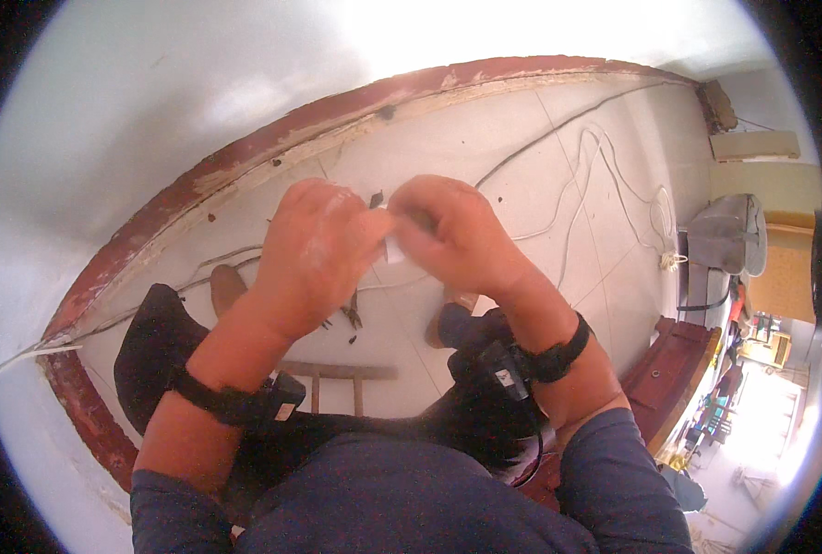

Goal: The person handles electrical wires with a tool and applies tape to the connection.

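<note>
A: Is there any lettering you can make out?
B: Hardly. The dark wrist unit on the left (286, 409) and the dark wrist unit on the right (505, 377) each carry a small pale patch, perhaps a label, but too small and blurred to read.

A: What else lies around?
B: A pale tiled floor (411, 369) fills the middle. A black cable (558, 128) runs across it toward the upper right, and a white cord (673, 261) loops about and ends in a bundle at right. A brown wooden frame (342, 371) lies below centre, and small dark scraps are strewn just above it. A worn dark-red band (337, 100) arcs along the foot of the wall.

A: And the far right?
B: A grey container (729, 235), with a dark-red wooden piece of furniture (669, 379) beneath it, lower right.

A: What is being handled?
B: A small white piece (393, 249), flat-looking, near the centre of the frame, right by the fingertips. The hands hide much of it.

A: How are the hands?
B: The left hand (321, 242) and right hand (455, 226) are close together, fingers curled inward. Blur hides the fingertips; I can't tell which one grips the piece.
</note>
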Demonstrator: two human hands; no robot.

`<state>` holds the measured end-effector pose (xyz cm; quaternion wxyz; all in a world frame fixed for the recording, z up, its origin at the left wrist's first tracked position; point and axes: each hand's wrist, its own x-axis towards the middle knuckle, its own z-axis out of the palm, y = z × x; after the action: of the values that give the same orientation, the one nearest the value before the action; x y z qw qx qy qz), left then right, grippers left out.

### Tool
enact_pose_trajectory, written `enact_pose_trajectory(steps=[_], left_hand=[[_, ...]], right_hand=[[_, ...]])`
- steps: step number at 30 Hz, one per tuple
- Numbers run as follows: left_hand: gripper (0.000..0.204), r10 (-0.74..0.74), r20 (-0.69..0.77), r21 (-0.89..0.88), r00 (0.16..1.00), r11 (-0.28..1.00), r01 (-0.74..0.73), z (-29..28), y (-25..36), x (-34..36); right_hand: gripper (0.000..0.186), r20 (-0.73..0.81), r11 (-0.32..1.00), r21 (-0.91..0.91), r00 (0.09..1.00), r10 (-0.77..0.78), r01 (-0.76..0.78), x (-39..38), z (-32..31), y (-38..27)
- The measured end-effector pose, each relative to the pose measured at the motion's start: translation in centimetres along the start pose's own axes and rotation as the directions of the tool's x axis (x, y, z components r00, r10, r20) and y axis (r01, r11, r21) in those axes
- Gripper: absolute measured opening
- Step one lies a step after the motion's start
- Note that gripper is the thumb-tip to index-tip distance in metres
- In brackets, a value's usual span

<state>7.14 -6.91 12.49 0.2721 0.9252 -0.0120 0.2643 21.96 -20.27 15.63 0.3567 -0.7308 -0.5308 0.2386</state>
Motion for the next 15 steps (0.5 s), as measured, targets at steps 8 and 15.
enact_pose_trajectory(steps=[8, 15], left_hand=[[0.025, -0.005, -0.123, -0.05, 0.992, 0.999, -0.001, 0.5, 0.7, 0.3], [0.02, -0.538, 0.084, -0.555, 0.839, 0.674, 0.488, 0.4, 1.7, -0.1]], right_hand=[[0.01, 0.149, 0.953, 0.237, 0.976, 0.158, -0.191, 0.1, -1.4, -0.1], [0.011, 0.164, 0.89, 0.398, 0.971, 0.172, -0.225, -0.1, -1.3, 0.6]])
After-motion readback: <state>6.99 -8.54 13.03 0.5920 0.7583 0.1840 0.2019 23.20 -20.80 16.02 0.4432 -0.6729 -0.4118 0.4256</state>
